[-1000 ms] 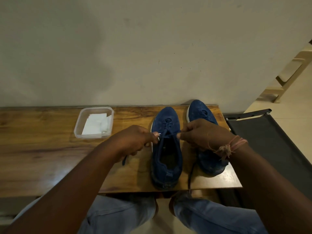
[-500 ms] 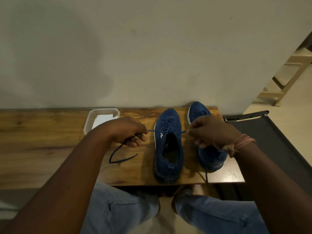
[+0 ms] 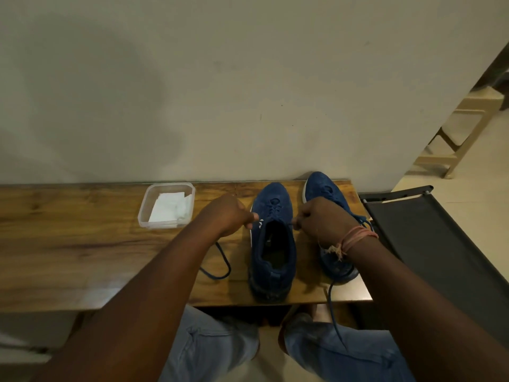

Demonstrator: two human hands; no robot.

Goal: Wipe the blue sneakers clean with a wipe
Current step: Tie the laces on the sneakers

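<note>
Working from the head view, the only one: your left hand (image 3: 225,215) pinches one end of the lace (image 3: 220,264) at the near sneaker (image 3: 272,244), fingers curled; that end trails in a loop on the wooden bench (image 3: 82,257). Your right hand (image 3: 321,220) pinches the other end beside the shoe's opening, and that end hangs off the bench edge toward your knees. The second sneaker (image 3: 325,188) stands just beside the first, partly under your right wrist. Wipes (image 3: 169,208) lie folded in the clear tub (image 3: 144,213), near your left hand, untouched. Judgement: you are on laces, wiping not begun; both shoes remain to clean.
</note>
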